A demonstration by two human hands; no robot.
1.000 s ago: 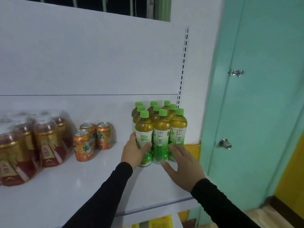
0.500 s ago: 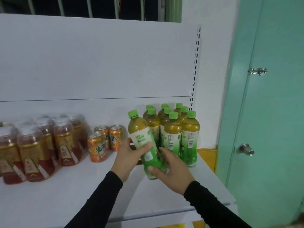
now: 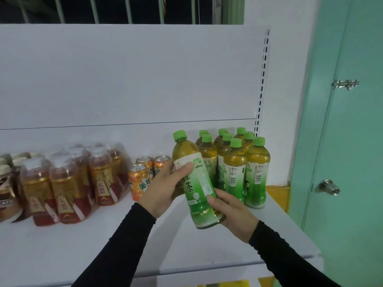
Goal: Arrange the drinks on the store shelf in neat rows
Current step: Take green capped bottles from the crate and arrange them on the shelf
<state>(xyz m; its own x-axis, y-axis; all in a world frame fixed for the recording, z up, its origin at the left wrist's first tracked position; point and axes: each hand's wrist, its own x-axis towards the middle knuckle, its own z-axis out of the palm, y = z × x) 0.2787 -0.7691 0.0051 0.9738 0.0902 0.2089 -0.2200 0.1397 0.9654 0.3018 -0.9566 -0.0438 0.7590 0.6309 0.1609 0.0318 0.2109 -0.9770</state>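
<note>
1. Shelf [image 3: 62, 255]: white board, fills the lower half of the view. All drinks stand on its back part; the front strip at 6 o'clock is bare.
2. Shrink-wrapped pack [image 3: 68, 181] of red/gold bottles, at 9 o'clock from the hands, well apart from them.
3. Green tea block [image 3: 238, 168]: green-cap bottles upright in rows, at about 1 o'clock from the hands, near the shelf's right end. The front row shows two bottles; its left place seems free, approx. where the held bottle would fit (my judgement).
4. Held bottle [image 3: 196, 183]: green tea, lifted off the shelf, in the middle of the view betw. both hands. Long axis is tilted, cap to 11 o'clock, base to 5 o'clock. It is just beside the block's left side.
5. Orange cans [image 3: 143, 175]: three, at 10 o'clock, partly behind the left hand.
6. Left hand [image 3: 163, 187]: grips the upper label, thumb across the front.
7. Right hand [image 3: 232, 212]: wraps the bottle's base from below and the right; it is the hand nearer to the block.
8. Next move, as I judge: bring the axis upright, then set the base down toward 1 o'clock, touching the row. Risk: the base may knock the neighbour bottles.
</note>
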